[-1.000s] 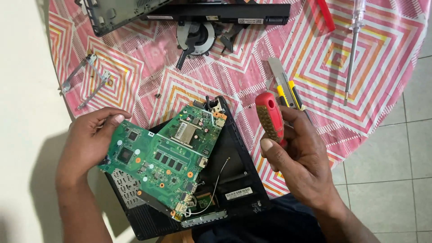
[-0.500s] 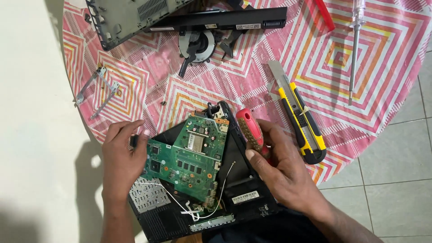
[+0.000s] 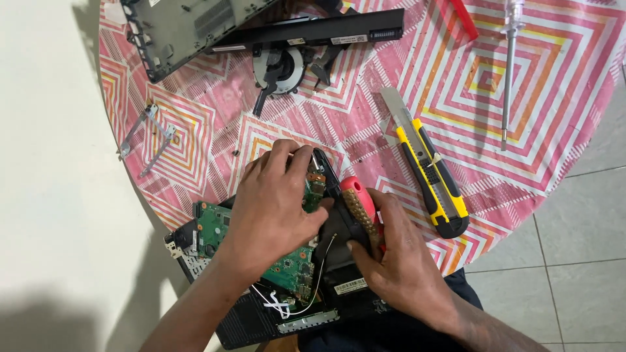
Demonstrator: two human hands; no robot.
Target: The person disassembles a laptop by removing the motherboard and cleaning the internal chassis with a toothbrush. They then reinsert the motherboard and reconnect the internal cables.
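Green circuit board under left hand, fingers spread flat pressing it into black laptop base, right hand at 3 o'clock, fingers curled around red-handled screwdriver, yellow utility knife further at 2 o'clock.

A small white rectangular label sits on the black laptop base; another white label marks the long black battery.

My left hand: palm down, fingers spread and pressed flat, forearm entering from lower left | My right hand: fingers curled closed in a grip, thumb tucked inward, wrist angled in from lower right | Hands just beside each other, nearly touching.
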